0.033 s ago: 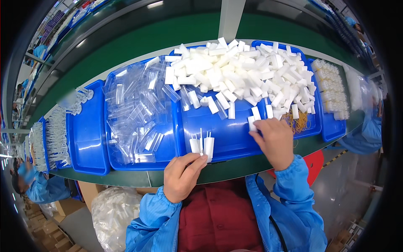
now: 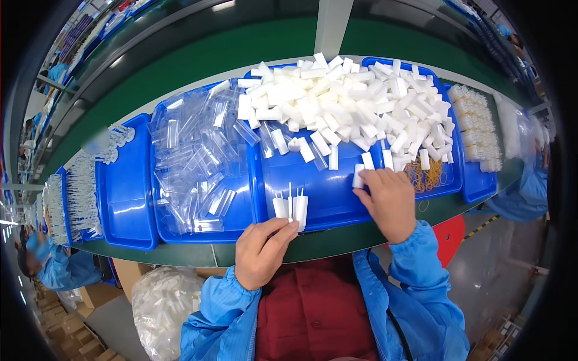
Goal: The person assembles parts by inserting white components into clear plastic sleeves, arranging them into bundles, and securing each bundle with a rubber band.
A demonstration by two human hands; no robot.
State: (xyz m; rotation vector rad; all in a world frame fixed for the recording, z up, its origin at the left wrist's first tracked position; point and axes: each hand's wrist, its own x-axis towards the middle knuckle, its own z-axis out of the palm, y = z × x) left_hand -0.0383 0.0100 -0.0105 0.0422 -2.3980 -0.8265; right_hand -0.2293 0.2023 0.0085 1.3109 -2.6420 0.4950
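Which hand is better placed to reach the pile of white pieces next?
Probably the right hand: it is nearer the pile and appears to pinch just one white piece, while the left hand sits farther off, holding upright white blocks and thin rods.

surface (image 2: 186, 256): topped in dark green | pale grey post (image 2: 332, 27): set at the far side | grey floor (image 2: 487, 277): crossed by yellow-and-black striped tape (image 2: 480, 227) | red stool (image 2: 453, 233): partly hidden | cardboard boxes (image 2: 71, 327): stacked lower left | lamp streaks (image 2: 8, 224): seen far left
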